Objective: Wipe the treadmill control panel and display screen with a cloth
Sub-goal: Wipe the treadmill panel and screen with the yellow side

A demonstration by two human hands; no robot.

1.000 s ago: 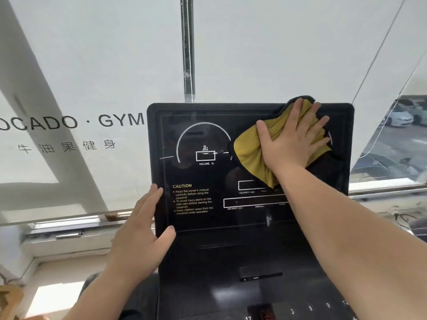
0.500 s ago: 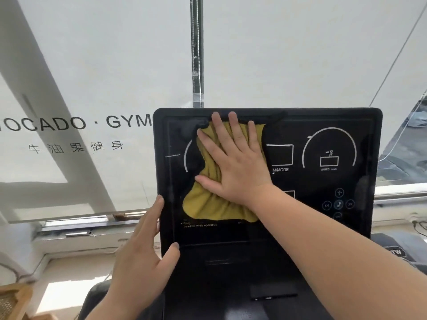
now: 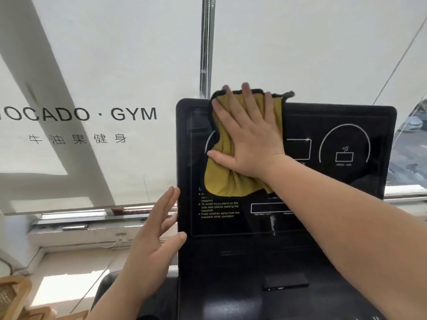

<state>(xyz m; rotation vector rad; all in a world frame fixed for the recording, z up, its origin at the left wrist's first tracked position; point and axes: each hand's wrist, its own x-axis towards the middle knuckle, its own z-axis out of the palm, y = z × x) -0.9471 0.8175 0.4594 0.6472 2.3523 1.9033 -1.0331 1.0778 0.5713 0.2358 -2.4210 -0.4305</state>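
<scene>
The black treadmill display screen (image 3: 346,192) stands upright in front of me, with white gauge arcs and caution text printed on it. Below it the black control panel (image 3: 242,285) slopes toward me. My right hand (image 3: 249,137) lies flat with spread fingers on a yellow cloth with a dark edge (image 3: 221,179), pressing it against the screen's upper left part. The cloth's top edge and my fingertips reach over the screen's top rim. My left hand (image 3: 152,241) is open beside the screen's left edge, thumb at the frame's front.
A white roller blind (image 3: 92,65) printed with gym lettering hangs behind the console. A bead chain (image 3: 207,42) hangs just above the screen. A window sill (image 3: 80,225) runs below, and a wicker chair (image 3: 11,294) stands at lower left. Glass with a street view shows at right.
My right hand swept the cloth from the screen's upper right to its left half, then upward over the top rim. My left hand stayed by the left edge, fingers now spread slightly away.
</scene>
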